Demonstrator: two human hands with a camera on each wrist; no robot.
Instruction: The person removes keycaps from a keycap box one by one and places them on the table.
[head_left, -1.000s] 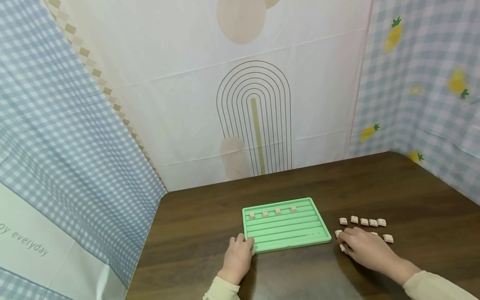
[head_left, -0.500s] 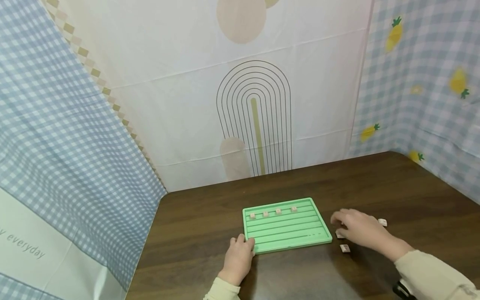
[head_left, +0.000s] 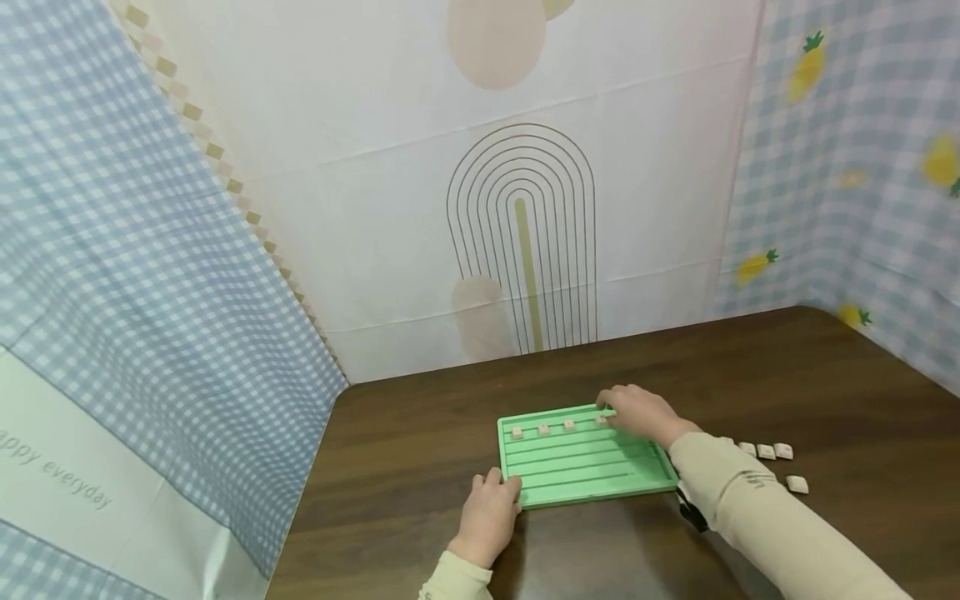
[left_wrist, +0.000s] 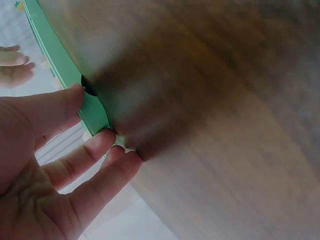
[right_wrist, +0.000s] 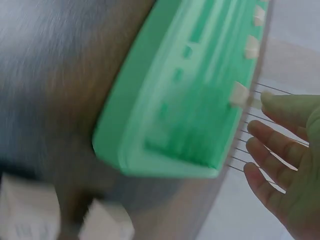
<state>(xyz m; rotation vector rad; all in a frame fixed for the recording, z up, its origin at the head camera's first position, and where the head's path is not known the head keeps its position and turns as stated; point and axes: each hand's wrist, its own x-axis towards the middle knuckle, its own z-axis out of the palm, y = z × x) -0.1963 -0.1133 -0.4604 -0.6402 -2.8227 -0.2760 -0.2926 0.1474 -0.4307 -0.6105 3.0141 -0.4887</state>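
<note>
A light-green ridged tray (head_left: 585, 467) lies on the dark wooden table, with a spaced row of pale keycaps (head_left: 543, 430) along its far groove. My left hand (head_left: 487, 517) holds the tray's near-left corner; in the left wrist view the thumb (left_wrist: 60, 107) lies along the front edge and a fingertip meets the corner. Over the tray's far-right part is my right hand (head_left: 639, 412), beside the row's rightmost keycap (right_wrist: 240, 94). A pale sliver of a keycap (right_wrist: 256, 103) shows at its thumb tip, mostly hidden, and the other fingers curve loosely.
More loose keycaps (head_left: 765, 452) lie on the table (head_left: 405, 450) to the right of the tray, partly hidden behind the right sleeve (head_left: 750, 492). A patterned cloth (head_left: 390, 250) hangs behind the table. Gingham cloth (head_left: 150, 250) hangs at the left.
The right hand has moved left from the loose keycaps to the tray's far-right part. The left hand stays at the corner. The head view has shifted slightly.
</note>
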